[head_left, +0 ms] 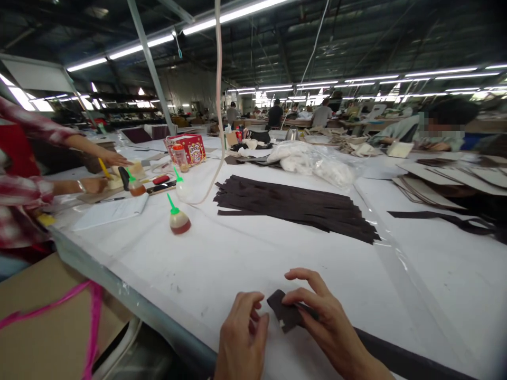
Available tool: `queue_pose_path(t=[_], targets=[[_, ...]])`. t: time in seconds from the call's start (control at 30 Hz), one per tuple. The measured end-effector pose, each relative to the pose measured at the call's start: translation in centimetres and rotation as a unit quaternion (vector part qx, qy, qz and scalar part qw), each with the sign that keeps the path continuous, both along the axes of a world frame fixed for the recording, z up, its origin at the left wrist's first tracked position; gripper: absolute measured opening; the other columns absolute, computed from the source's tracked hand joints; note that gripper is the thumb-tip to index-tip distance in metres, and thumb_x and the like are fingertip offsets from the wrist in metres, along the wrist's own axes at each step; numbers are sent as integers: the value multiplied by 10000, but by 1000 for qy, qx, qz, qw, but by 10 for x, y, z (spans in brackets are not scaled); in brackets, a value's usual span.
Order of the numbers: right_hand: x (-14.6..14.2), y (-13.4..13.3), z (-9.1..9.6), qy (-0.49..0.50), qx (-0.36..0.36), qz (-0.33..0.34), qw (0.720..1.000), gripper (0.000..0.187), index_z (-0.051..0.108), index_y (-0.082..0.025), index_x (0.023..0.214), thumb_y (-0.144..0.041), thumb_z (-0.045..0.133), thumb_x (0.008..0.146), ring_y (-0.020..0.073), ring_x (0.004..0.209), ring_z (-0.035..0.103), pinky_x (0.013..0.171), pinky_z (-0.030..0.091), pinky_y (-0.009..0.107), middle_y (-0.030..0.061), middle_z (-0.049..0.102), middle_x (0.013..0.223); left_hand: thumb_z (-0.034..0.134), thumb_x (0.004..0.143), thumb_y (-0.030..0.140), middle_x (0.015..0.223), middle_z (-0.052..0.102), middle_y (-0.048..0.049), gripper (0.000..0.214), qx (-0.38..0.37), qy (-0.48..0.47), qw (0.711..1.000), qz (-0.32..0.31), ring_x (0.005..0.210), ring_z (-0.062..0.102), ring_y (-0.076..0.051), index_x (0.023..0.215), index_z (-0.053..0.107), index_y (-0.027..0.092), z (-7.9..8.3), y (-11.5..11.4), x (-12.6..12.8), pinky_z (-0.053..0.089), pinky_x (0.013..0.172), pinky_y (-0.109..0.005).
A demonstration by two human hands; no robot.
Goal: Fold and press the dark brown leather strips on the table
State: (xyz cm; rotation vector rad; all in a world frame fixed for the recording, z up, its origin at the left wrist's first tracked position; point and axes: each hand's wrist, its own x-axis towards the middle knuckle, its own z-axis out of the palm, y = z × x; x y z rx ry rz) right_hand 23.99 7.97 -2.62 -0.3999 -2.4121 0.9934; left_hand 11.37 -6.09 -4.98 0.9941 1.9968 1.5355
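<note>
Near the front edge of the white table [245, 248], my right hand [325, 316] pinches the end of a long dark brown strip [287, 315]; the strip runs off to the lower right under my wrist. My left hand [241, 338] lies just left of the strip's end, fingers curled, thumb and fingertips touching or almost touching the strip. Farther back on the table lies a wide pile of several similar dark strips [293, 203].
A glue bottle with a green nozzle [179, 219] stands left of the pile; two more bottles [134, 186] are beyond. A person in a plaid sleeve [24, 190] works at the left. A plastic bag [312, 161], cardboard pieces [428, 184] and other workers lie behind. A hose [217, 95] hangs down.
</note>
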Motion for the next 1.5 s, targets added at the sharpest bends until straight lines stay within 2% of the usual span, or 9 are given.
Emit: queue_pose_path(t=[0.07,0.13,0.23,0.43,0.57,0.73,0.87,1.3,1.5], targets=[[3,-2,-4,14,13,-21,1000,276,648,-277,917,-128,422,863,220,1159,467,950,448,378,61,448,1246,557,828,501,744,619,-39,325,-49,-213,974,-55,539,587,-149,870,590,181,4,-4,0,418,454,-240],[5,-4,-8,18,25,-29,999,286,646,-273,915,-116,414,859,219,1167,461,951,449,378,63,436,1255,613,745,625,708,608,-24,470,-65,-408,903,-117,459,548,-102,832,561,166,7,-5,3,346,400,-191],[5,-7,-12,12,42,-25,999,279,641,-264,916,-118,407,872,226,1180,451,959,444,390,67,424,1267,750,606,607,724,613,-11,532,-36,-529,838,-128,479,558,-87,822,544,166,11,0,9,345,394,-168],[8,-9,-11,1,59,-14,998,287,648,-277,940,-153,391,911,236,1211,425,969,427,399,61,457,1260,797,569,474,634,574,24,440,-19,-508,854,-112,445,508,-69,738,526,172,16,7,11,334,316,-141],[12,-8,-9,-1,-84,-71,994,309,559,-286,1175,-271,388,919,221,1144,500,969,436,405,72,509,1237,783,566,466,622,579,23,429,-30,-487,867,-100,422,495,-64,689,492,176,14,6,12,345,298,-135],[8,-16,-5,-149,-420,-105,889,559,592,-154,978,-669,497,784,202,665,628,525,501,284,98,641,847,758,640,445,629,584,24,393,-20,-458,884,-90,425,505,-64,709,480,176,9,4,15,362,313,-133],[-1,-31,-2,-169,-523,-72,832,537,530,-149,713,-676,620,671,125,496,573,461,424,200,46,623,619,736,686,447,648,597,11,370,-23,-440,892,-104,448,528,-73,731,501,166,5,3,16,372,330,-134],[-5,-39,-28,-88,-515,-81,849,491,478,-171,705,-626,656,653,91,396,491,390,361,178,4,588,523,715,661,582,623,610,-7,468,-79,-414,898,-126,409,549,-95,729,506,168,6,1,14,361,328,-156],[-4,-40,-24,-85,-503,-68,857,449,474,-169,710,-589,631,692,112,459,534,410,406,189,5,584,557,701,621,470,576,602,-6,361,-88,-400,906,-105,396,525,-98,696,528,162,2,5,16,355,326,-169]])
